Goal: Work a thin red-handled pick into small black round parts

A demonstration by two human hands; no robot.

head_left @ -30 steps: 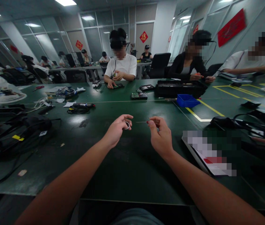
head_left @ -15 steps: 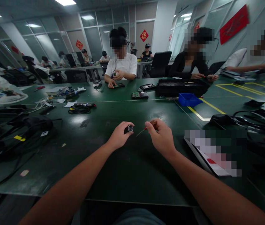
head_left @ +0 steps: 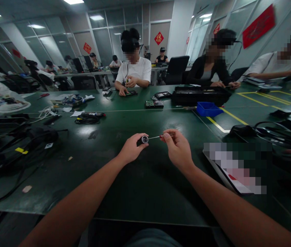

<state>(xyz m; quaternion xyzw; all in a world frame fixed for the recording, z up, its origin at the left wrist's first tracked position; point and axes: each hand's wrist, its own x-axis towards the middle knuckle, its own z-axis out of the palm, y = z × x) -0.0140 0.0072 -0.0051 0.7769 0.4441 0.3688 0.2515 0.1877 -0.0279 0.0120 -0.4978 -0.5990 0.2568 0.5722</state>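
Observation:
Between the thumb and fingers of my left hand is a small black cylinder with a silvery ring round its open end, which faces me and slightly right. My right hand is closed round the reddish handle of a screwdriver. Its thin metal shaft points left, and the tip reaches the rim or mouth of the cylinder; whether it goes inside I cannot tell. Both hands are above the green table, and my fingers hide most of the cylinder's body.
Coiled black cable lies ahead on the left, with black straps and cables nearer. A blue bin and circuit boards sit farther off. At right lies a flat pale-edged item, partly blurred. A co-worker sits opposite.
The screwdriver has swung from pointing down-left to nearly level, and its tip has come up to the cylinder's open end. My left hand and the cylinder have shifted slightly right.

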